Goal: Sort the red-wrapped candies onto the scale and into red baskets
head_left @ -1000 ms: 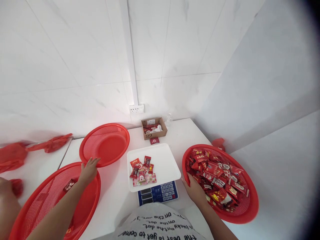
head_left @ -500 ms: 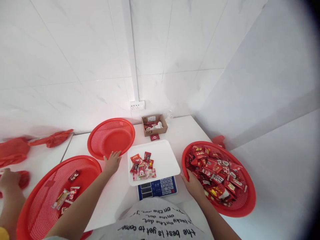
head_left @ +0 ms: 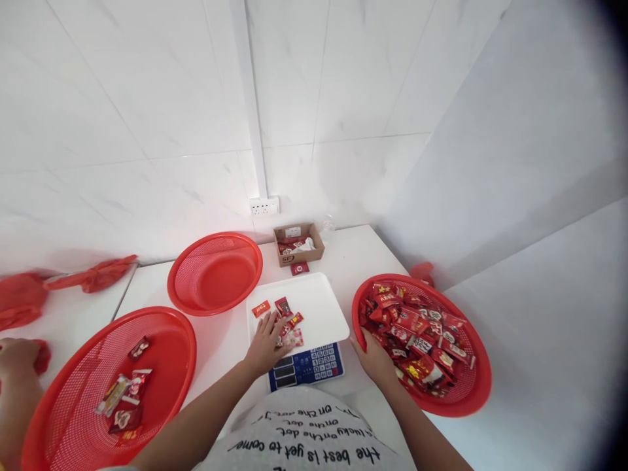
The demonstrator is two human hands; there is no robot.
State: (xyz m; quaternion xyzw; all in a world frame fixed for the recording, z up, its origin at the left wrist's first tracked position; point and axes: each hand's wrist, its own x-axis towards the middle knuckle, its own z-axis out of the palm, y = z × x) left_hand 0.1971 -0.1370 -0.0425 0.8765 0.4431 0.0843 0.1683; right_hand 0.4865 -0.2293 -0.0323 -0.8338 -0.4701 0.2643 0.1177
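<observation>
My left hand (head_left: 266,343) lies over a small pile of wrapped candies (head_left: 283,306) on the white tray (head_left: 321,311) of a digital scale (head_left: 318,364). Its fingers are stretched out across the wrappers and hide part of the pile. With my right hand (head_left: 371,353) I grip the left rim of a red plastic basket (head_left: 483,392), heaped with red-wrapped candies (head_left: 417,333). The thumb is outside the rim; some fingers are hidden behind it.
At the left, another red basket (head_left: 171,327) holds several candies. A third red basket (head_left: 216,281) stands behind. A cardboard box (head_left: 299,252) of packets sits near the wall, a dark red packet (head_left: 299,268) before it. A co-worker's hand (head_left: 17,360) shows at far left.
My left hand has moved right, from beside the back red basket onto the candies on the scale tray. My right hand stays on the full basket's rim. The view has shifted slightly.
</observation>
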